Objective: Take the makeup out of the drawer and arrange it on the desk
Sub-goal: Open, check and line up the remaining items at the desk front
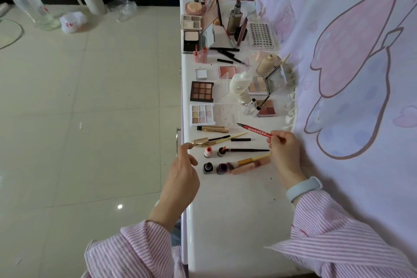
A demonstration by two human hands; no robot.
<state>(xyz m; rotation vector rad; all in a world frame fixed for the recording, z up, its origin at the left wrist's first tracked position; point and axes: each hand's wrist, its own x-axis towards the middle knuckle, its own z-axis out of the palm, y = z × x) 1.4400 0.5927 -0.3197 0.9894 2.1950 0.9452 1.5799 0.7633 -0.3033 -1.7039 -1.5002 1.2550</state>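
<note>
Right hand (279, 142) raised over desk (237, 210) near its right edge, pinching red liner pen (256, 130) by rear end | pen tip points up-left, long axis slightly diagonal | left hand (184, 165) hovers at left edge, fingers loosely curled, holding nothing.

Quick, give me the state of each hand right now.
Left hand: open, fingers loosely curled, holding nothing, above the desk's front edge.
Right hand: closed, pinching the red eyeliner pen.

1 head cam, wide-angle, looks fwd & steeply down along the desk (237, 221) from close above, floor at left.
</note>
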